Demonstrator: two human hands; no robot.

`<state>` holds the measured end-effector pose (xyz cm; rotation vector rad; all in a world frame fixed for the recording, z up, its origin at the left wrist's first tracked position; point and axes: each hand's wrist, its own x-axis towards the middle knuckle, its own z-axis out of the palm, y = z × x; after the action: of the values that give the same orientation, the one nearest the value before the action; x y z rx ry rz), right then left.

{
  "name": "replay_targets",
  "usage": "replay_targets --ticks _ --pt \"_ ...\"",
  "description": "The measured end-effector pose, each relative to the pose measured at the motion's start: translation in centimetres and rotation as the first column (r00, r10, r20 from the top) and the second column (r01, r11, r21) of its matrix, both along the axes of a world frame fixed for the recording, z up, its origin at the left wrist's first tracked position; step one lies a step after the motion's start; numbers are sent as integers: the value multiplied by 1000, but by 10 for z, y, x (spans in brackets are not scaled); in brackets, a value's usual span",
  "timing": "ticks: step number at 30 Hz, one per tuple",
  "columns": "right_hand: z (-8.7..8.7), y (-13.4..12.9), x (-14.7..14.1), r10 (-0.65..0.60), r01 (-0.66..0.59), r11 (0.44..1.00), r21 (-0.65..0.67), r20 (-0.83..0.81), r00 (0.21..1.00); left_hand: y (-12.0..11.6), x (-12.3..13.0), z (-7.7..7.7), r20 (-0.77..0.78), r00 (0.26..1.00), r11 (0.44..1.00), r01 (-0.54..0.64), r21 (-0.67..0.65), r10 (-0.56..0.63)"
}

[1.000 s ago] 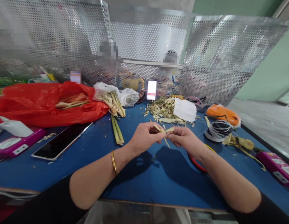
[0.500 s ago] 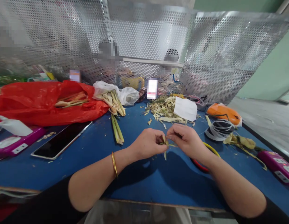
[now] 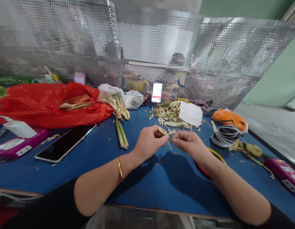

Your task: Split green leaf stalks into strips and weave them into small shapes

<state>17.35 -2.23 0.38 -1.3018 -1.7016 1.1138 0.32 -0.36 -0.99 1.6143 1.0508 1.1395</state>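
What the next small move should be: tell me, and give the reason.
Probably the right hand should pinch the protruding end of the pale strips: the left hand grips them, and the right fingertips are close by, though whether they touch is unclear.

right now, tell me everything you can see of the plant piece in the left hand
The plant piece is small, pale yellow-green, and looks like dry leaf or husk. Narrow strips cross, with ends poking toward upper left, upper right and below. The left hand pinches it between thumb and fingers, hiding part of it, above the blue tabletop. The right hand is close beside it; whether they touch is unclear.
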Motion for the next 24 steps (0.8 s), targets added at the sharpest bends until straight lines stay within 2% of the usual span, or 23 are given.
replay_targets --ticks 2,5,8,11,13,15,16,18,21,24 --pt "1 -3 0 -38 9 981 194 148 988 1 -1 -3 -95 995 999 -31 22 33" --pt "4 -8 0 -88 -91 880 467 347 934 -1 -3 -3 -252 966 996 -38 82 57" --pt "5 -10 2 -82 -208 823 528 472 878 -4 -4 0 -341 940 993 49 105 -10" --pt "5 -6 6 -16 -240 846 476 473 881 -6 -4 3 -294 928 972 236 -5 -227" --pt "5 0 9 60 -235 887 397 406 912 -7 -3 5 -140 914 921 359 -152 -380" --pt "6 4 11 113 -204 934 293 298 948 -7 -3 7 54 894 857 443 -264 -445" --pt "6 5 11 124 -181 955 236 235 964 -7 -2 8 134 884 836 467 -289 -447" --pt "6 6 10 127 -139 983 120 104 986 -6 -2 10 242 877 833 474 -285 -416" --pt "6 4 8 104 -104 995 -6 -34 994 -4 -2 10 327 893 885 395 -247 -308" --pt "5 2 5 62 -62 998 10 -31 998 -1 0 7 326 933 936 241 -255 -151"
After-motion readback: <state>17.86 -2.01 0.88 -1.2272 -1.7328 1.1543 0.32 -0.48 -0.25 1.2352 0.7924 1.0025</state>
